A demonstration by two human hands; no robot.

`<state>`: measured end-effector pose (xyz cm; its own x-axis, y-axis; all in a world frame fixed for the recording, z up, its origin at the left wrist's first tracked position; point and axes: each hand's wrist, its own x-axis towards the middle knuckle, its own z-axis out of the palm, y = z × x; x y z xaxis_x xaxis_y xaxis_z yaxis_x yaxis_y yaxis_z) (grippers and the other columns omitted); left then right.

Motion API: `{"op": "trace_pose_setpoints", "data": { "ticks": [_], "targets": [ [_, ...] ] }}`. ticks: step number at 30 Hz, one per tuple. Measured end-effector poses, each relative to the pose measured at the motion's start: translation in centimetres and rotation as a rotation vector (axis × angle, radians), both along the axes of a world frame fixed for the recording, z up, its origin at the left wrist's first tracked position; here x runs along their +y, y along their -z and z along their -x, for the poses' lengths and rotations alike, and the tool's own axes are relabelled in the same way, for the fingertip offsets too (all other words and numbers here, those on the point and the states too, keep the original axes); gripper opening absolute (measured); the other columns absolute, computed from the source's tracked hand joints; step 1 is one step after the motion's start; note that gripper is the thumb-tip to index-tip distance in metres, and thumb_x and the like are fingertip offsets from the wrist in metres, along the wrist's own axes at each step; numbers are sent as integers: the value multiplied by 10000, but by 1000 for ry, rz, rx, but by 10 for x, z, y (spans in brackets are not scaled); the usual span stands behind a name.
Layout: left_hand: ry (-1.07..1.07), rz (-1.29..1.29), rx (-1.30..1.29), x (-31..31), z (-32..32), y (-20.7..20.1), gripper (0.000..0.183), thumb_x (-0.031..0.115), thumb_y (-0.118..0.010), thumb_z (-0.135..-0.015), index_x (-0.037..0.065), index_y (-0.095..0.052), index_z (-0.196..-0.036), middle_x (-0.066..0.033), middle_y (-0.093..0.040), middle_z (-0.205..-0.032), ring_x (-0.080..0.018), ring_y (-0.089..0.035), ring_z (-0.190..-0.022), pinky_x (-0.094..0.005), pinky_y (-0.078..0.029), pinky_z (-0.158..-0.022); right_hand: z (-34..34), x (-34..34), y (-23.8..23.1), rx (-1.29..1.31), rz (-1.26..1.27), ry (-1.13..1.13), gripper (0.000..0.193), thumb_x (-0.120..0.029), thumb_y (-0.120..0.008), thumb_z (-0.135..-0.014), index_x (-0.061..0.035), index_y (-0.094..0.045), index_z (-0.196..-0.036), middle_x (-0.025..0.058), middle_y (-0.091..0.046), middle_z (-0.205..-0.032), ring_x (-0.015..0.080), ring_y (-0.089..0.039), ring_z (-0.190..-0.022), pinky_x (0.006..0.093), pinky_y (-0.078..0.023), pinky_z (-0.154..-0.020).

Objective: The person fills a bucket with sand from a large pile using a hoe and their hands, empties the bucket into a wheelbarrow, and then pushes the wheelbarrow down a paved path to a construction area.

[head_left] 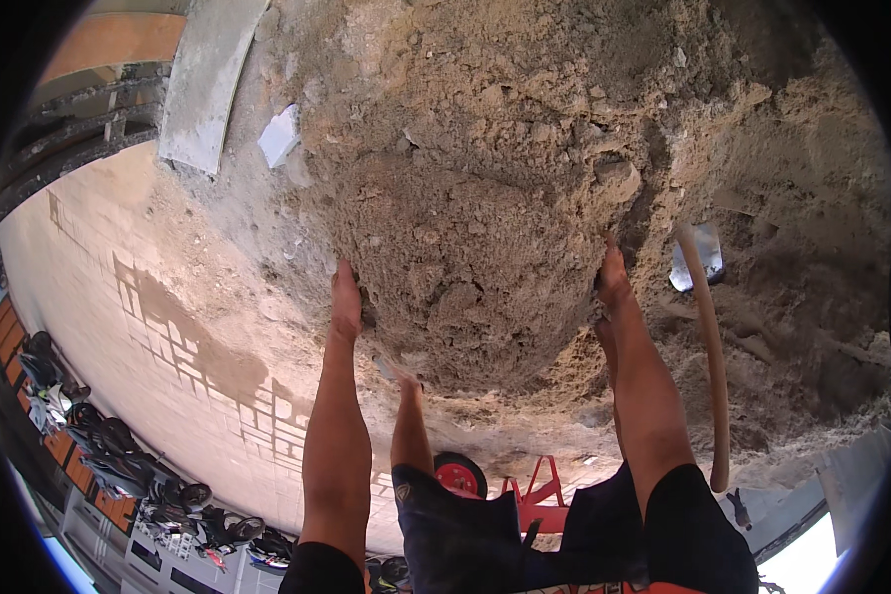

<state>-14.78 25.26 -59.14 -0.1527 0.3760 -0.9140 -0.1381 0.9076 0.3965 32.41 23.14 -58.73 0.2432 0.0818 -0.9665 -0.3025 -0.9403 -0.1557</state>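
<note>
"At the centre of my feed, what heads the list?"

"Item one, largest: a mound (455, 238) of sandy material, brown, crumbly, damp-looking; landmark for every entry. Item two: a red wheelbarrow (544, 517), partly hidden, on the near side of the mound, apart from it. Item three: a flat grey board (208, 89), beyond the mound and to its left. Item four: a hoe (715, 376), metal blade, curved wooden handle, lying right of the mound, in neither hand."

"How far along do you judge the work?"

"Partway, by my reading. Done: material gathered into one rounded heap. Not done: surface rough and lumpy, loose crumbs around its foot. Where it finishes, I cannot read from here."

"Hands?"

"Item five, one pair. Left hand (346, 297): against the mound's left flank, fingers stretched forward, unclenched, nothing grasped that I can see. Right hand (614, 275): at the mound's right flank, fingers partly lost against the soil; I cannot tell whether they curl or grip."

"Smallest entries?"

"Item six: a white fragment (279, 137), off the mound's far left side. Item seven: a pale lump (619, 183), at the mound's far right edge."
</note>
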Motion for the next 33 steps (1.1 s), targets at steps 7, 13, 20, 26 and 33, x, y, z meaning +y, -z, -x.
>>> {"op": "trace_pose_setpoints", "data": {
  "ticks": [7,13,20,26,33],
  "targets": [
    [97,-165,166,4,-35,-2,728,553,-393,-959,-57,-468,-1349,-155,-516,-1339,-299,-468,-1243,-388,-322,-1052,-8,-22,21,-68,-190,-40,864,-744,-375,-860,-236,-197,-1537,112,-105,-1601,370,-156,-1444,643,-149,-1102],
    [171,-127,338,-23,-55,-38,658,504,-354,-994,-82,-514,-1247,-139,-563,-1215,-237,-508,-1079,-369,-387,-966,11,-45,12,-220,73,104,873,-775,-354,-854,-281,-156,-1546,60,-110,-1603,357,-103,-1455,656,-153,-1094],
    [-28,-231,354,-128,-1,-89,410,312,-356,-995,-41,-520,-866,-74,-531,-849,-178,-465,-817,-349,-411,-793,87,-116,-72,-89,-250,261,668,-519,-377,-988,-103,-279,-1501,106,-334,-1498,262,-360,-1348,416,-302,-1119],
    [33,-124,393,-179,22,-212,478,361,-378,-990,-78,-565,-958,-132,-564,-993,-207,-493,-936,-351,-398,-878,115,-160,-222,177,-340,538,555,-503,-369,-992,-99,-459,-1363,90,-555,-1275,260,-550,-1165,429,-461,-982],
    [287,-296,176,-144,55,-444,419,323,-432,-1000,-61,-584,-931,-33,-541,-714,-123,-480,-719,-298,-425,-699,174,-204,-453,28,-357,443,622,-515,-357,-970,-33,-456,-1350,148,-578,-1247,314,-584,-1117,459,-471,-974]
  ]
}}
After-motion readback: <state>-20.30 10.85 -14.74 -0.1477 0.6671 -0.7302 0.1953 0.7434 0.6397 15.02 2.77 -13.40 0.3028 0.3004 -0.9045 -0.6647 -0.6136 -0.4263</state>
